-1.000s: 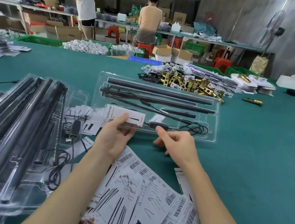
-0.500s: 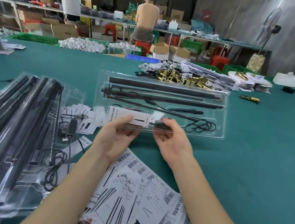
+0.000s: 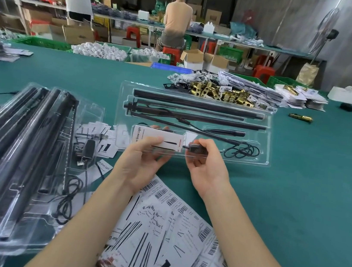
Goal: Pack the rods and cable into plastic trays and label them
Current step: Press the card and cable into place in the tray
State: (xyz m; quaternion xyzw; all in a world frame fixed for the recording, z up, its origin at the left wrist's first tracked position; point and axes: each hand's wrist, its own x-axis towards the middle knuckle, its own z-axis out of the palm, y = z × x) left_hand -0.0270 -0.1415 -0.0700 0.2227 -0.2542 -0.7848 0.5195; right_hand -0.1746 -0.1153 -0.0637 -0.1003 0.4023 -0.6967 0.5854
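Note:
A clear plastic tray lies tilted up toward me on the green table, holding several black rods and a coiled black cable. My left hand grips the tray's near edge, thumb on a white label card inside it. Fingers show behind the tray. My right hand pinches the small black cable adapter at the tray's near edge.
Packed trays of rods are stacked at the left. Loose barcode label sheets lie between my arms, small cards beside the stack. Brass parts are piled beyond the tray. Two people work at benches behind.
The tray's near edge has come up off the table toward me. My right hand moved from the table onto the cable adapter and now pinches it.

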